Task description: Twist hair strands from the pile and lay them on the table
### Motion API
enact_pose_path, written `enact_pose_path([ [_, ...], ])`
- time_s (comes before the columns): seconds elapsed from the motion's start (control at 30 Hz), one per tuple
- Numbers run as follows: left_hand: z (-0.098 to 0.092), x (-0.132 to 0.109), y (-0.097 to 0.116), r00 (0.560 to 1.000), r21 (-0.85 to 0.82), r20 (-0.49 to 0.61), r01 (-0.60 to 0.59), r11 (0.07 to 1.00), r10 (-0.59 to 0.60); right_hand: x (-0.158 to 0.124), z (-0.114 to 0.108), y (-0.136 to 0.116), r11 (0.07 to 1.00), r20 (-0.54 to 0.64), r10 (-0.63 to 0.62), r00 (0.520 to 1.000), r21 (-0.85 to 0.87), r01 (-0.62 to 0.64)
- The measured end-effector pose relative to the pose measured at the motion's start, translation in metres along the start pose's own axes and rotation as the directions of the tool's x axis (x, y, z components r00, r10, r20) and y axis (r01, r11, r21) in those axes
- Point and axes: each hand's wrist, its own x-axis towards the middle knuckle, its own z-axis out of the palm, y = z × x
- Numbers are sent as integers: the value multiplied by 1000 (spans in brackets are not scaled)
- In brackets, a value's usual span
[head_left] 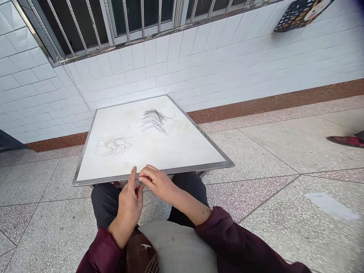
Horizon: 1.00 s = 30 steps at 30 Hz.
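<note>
My left hand (129,204) is at the table's near edge, its index finger pointing up and its thumb and other fingers closed on a thin dark strand (151,200). The strand hangs in a loose curve below my hands; I cannot tell whether it is wire or thread. With its fingertips pinched on the same strand, my right hand (160,184) almost touches the left. Beyond them, a pile of similar gently bent strands (155,118) lies on the white tabletop (176,151). A smaller group of wavy strands (116,146) lies to the left.
The metal-edged table stands against a white tiled wall (127,81) below a barred window (127,22). My knees are under its near edge. A patterned bag (298,17) hangs at upper right. Someone's red shoe (345,141) and a white sheet (331,206) are on the floor.
</note>
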Motion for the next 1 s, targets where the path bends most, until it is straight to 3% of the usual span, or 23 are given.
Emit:
enact_pose_path([
  [0.1, 0, 1, 5, 988, -320, 34, 156, 934, -154, 0, -5, -1, 1000, -45, 19, 999, 14, -19],
  [0.2, 1, 2, 9, 976, -519, 62, 212, 828, -211, 1, -8, -2, 998, -66, 47, 997, 36, -45],
  [0.57, 2, 2, 9, 969, -590, 63, 228, 774, -237, 1, -9, -3, 993, -61, -22, 998, 112, 28],
  [0.8, -3, 3, 18, 952, -702, 112, 279, 655, -285, 3, -22, 0, 984, -36, -73, 997, 163, 78],
  [1.0, -6, 3, 19, 951, -697, 123, 287, 657, -284, 3, -23, 0, 980, 6, -98, 995, 172, 96],
])
